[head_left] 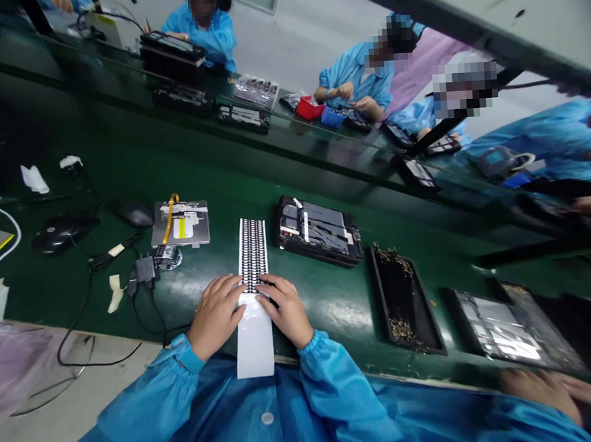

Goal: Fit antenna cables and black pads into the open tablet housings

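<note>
A long white sheet of small black stickers (252, 247) lies lengthwise in front of me on the green table. Its near part is blank white backing (255, 347) that reaches over the table's front edge. My left hand (217, 316) rests at the sheet's left side, fingers stretched out and tips touching it near the lowest row of stickers. From the right side my right hand (287, 309) touches the same row, its fingers spread and thumb apart. Whether a single sticker is under the fingertips, I cannot make out.
Right of the sheet sits a stack of black device frames (319, 229); further right, a black tray (405, 301) with small gold-coloured parts. Left are a metal-backed panel (180, 223), a charger (145, 269), cables and a mouse (58, 233). A neighbour's hands (541, 389) rest at the right.
</note>
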`<state>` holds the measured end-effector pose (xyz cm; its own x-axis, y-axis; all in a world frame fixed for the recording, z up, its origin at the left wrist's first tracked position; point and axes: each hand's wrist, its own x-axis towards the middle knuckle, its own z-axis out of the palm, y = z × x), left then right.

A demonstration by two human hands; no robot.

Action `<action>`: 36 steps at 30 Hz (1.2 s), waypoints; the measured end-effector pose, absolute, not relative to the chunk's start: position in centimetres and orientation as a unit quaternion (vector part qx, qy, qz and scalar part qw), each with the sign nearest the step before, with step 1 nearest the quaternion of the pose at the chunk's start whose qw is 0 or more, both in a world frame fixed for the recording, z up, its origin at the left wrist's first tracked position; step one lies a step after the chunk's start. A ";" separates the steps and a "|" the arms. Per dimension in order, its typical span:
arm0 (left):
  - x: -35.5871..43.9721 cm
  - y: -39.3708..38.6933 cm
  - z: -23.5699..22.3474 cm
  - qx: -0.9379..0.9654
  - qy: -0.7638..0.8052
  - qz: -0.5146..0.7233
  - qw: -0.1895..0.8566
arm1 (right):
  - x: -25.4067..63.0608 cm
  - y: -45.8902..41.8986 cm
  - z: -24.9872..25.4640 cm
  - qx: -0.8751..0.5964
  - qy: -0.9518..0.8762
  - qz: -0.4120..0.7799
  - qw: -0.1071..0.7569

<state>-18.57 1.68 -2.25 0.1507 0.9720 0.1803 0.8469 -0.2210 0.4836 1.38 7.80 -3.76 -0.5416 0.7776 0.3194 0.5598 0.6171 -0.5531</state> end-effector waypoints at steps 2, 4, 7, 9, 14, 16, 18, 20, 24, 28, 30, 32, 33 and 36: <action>-18.4 1.9 -2.1 0.759 0.597 0.223 0.134 | 1.6 6.9 -3.6 -0.404 -0.844 0.185 0.300; -18.2 2.0 -2.0 0.777 0.577 0.208 0.143 | 2.1 5.2 -3.3 -0.398 -0.845 0.170 0.313; -18.1 1.8 -2.1 0.801 0.541 0.191 0.169 | 3.4 2.3 -3.1 -0.362 -0.872 0.161 0.287; -18.1 1.5 -2.1 0.811 0.524 0.186 0.183 | 4.2 1.1 -3.2 -0.371 -0.871 0.161 0.279; -17.8 0.1 -1.9 0.817 0.517 0.176 0.183 | 5.1 1.6 -3.6 -0.399 -0.857 0.172 0.279; -17.3 -0.8 -2.0 0.814 0.527 0.178 0.167 | 5.1 1.9 -3.7 -0.386 -0.866 0.169 0.268; -16.8 -1.7 -2.3 0.808 0.542 0.182 0.144 | 5.1 1.9 -3.8 -0.381 -0.870 0.162 0.266; -16.3 -2.4 -2.5 0.804 0.551 0.187 0.121 | 5.1 1.6 -3.7 -0.381 -0.871 0.156 0.267; -15.7 -2.7 -2.1 0.791 0.563 0.219 0.096 | 5.0 1.5 -3.1 -0.367 -0.872 0.154 0.284; -16.0 -1.2 0.3 0.789 0.546 0.278 0.048 | 4.8 3.0 -0.8 -0.337 -0.875 0.150 0.313; -16.4 -0.4 2.1 0.805 0.500 0.319 -0.015 | 4.9 4.0 1.0 -0.299 -0.882 0.116 0.345; -16.8 0.0 3.9 0.816 0.442 0.357 -0.101 | 5.1 4.6 3.0 -0.241 -0.885 0.047 0.396; -16.9 0.0 4.6 0.818 0.415 0.371 -0.143 | 5.2 4.7 3.8 -0.209 -0.881 0.004 0.424; -17.4 -0.6 5.5 0.824 0.377 0.377 -0.193 | 5.2 4.2 4.3 -0.152 -0.875 -0.072 0.454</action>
<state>-17.40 -0.62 5.45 0.4317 0.4767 0.7658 0.7668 -0.6410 -0.0333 5.20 4.21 4.32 -0.5411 0.2005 0.8167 0.3313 0.9435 -0.0121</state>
